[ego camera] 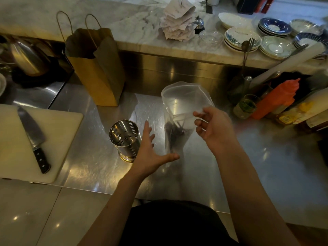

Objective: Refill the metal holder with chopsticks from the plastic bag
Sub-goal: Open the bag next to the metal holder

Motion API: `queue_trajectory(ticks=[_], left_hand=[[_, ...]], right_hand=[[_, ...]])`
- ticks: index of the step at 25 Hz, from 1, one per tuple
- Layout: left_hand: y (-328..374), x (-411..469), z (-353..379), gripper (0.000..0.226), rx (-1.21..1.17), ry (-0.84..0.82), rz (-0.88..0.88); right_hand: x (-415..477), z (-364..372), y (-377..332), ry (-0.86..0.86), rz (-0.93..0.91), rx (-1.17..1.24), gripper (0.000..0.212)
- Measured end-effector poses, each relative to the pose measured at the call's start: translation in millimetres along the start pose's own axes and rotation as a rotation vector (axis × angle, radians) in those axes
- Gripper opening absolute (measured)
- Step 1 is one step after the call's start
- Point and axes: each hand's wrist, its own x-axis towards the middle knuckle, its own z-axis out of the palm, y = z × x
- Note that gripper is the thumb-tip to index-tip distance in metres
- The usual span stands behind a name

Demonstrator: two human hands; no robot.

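Plastic bag (184, 103) upright; right grip (213, 128) pinches its upper edge. Left grip (149, 150) released, fingers spread, thumb at the bag's base. Recommended: steady the base, keep the mouth wide, draw the chopsticks (174, 134) out bundled. They lie below-left of the right grip. The holder (124, 139) stands empty on the surface (88, 157), just left of the left grip.

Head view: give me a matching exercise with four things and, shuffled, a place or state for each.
Things:
1 holder
2 plastic bag
3 knife
4 paper bag

Places or states:
A lying on the cutting board
B perforated, empty
C held by the right hand
D brown, handles up

Pairs: 1-B, 2-C, 3-A, 4-D
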Motion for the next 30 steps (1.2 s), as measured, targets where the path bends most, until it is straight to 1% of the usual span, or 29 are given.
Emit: queue_trajectory(ticks=[1,2,3,6,7,8,10,13,17,21,23,26,28,30], left_hand=[[-2.6,0.7,6.5,0.136,0.012,0.039,-0.015],[-3.5,1.8,12.9,0.128,0.031,0.088,-0.014],[-5.7,3.8,17.3,0.112,0.062,0.147,0.002],[-8.9,10.5,19.0,0.039,0.142,0.330,0.057],[-8.4,10.9,17.0,0.022,0.137,0.352,0.074],[-7.3,10.2,15.3,0.014,0.129,0.358,0.092],[-2.3,6.5,13.2,0.014,0.136,0.354,0.113],[0.8,4.5,13.2,0.015,0.164,0.337,0.110],[3.4,7.9,10.6,0.015,0.206,0.319,0.133],[12.2,8.4,9.9,0.015,0.293,0.323,0.160],[16.7,8.4,11.0,0.018,0.314,0.311,0.168],[21.7,8.9,11.9,0.022,0.308,0.305,0.171],[23.3,7.4,13.2,0.021,0.278,0.309,0.242],[24.5,5.7,16.4,0.030,0.217,0.262,0.305]], right_hand=[[-2.6,2.5,-0.2,-0.029,0.028,0.056,0.011],[-5.5,5.2,-0.4,-0.063,0.059,0.102,0.013],[-7.3,8.1,0.5,-0.099,0.093,0.137,0.015],[-10.7,13.2,1.0,-0.159,0.136,0.167,0.025],[-9.9,12.4,1.5,-0.152,0.125,0.152,0.025],[-8.3,10.0,2.3,-0.135,0.108,0.126,0.024],[-5.3,4.2,4.5,-0.092,0.076,0.047,0.027],[-1.8,-1.6,14.1,-0.036,0.027,-0.102,0.039],[-3.3,-1.1,25.0,-0.039,-0.065,-0.208,0.046],[-3.6,2.2,29.2,-0.100,-0.110,-0.321,0.040],[-3.9,3.8,34.5,-0.151,-0.128,-0.418,0.044],[-5.8,7.0,41.7,-0.220,-0.153,-0.497,0.037],[-6.8,9.4,45.8,-0.254,-0.161,-0.531,0.040],[-8.0,12.4,47.9,-0.285,-0.169,-0.547,0.046]])
